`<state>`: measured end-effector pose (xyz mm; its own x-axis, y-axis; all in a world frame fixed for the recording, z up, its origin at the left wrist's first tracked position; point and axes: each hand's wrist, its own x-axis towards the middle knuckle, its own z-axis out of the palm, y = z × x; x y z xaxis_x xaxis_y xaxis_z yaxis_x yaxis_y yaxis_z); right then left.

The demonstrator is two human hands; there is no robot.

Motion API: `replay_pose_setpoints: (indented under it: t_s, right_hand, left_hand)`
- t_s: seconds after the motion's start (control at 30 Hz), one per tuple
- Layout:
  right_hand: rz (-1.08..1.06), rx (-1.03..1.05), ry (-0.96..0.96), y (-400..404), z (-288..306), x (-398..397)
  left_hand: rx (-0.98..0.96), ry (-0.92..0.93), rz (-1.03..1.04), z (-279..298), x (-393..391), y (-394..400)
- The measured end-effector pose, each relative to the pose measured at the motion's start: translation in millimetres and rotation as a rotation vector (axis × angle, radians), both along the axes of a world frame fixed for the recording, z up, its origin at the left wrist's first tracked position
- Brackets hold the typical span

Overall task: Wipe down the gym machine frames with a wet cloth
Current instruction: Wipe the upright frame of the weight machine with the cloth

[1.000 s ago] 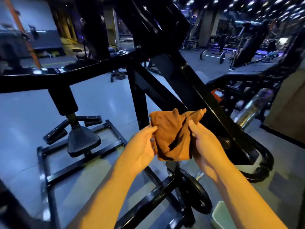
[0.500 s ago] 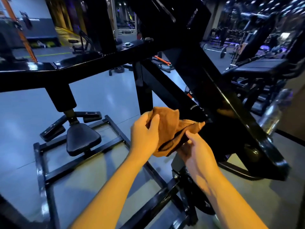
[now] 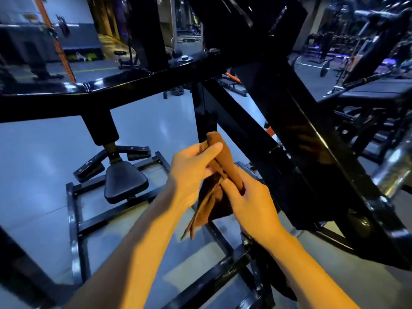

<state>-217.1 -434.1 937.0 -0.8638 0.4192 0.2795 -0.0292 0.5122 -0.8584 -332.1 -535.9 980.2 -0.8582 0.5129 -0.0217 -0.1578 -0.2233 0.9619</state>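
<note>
An orange-brown cloth (image 3: 219, 175) is bunched between both my hands at the centre of the view. My left hand (image 3: 191, 172) grips its upper part, thumb over the top fold. My right hand (image 3: 252, 204) pinches the cloth from the lower right, and a loose corner hangs down below. Just behind the cloth runs the glossy black machine frame: a thick slanted beam (image 3: 312, 148) to the right and a horizontal bar (image 3: 116, 90) across the top left. The cloth is held in the air, apart from the frame.
A black padded seat (image 3: 124, 181) on a post stands lower left, over a black floor frame (image 3: 73, 219). A chrome sleeve (image 3: 394, 172) sticks out at the right edge. Benches and a barbell (image 3: 323, 68) fill the far right background.
The cloth went from spread flat between my hands to folded and bunched narrow. My left hand rose over the top of it, and my view shifted closer to the frame.
</note>
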Motion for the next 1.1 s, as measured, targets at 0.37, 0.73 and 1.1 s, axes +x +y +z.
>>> replay_pose_setpoints:
  t_s: [0.37,0.73,1.1]
  right_hand:
    - [0.118,-0.929,-0.187,17,10,-35]
    - [-0.080,-0.722,-0.292,39,7,-47]
    - [0.051,-0.816,-0.318,44,-3,-50]
  left_hand:
    - [-0.505,0.142,-0.066,-30,-5,-21]
    - [-0.337,-0.151,0.151,-74,-18,-31]
    - [-0.292,-0.464,-0.084,-100,-23,-50]
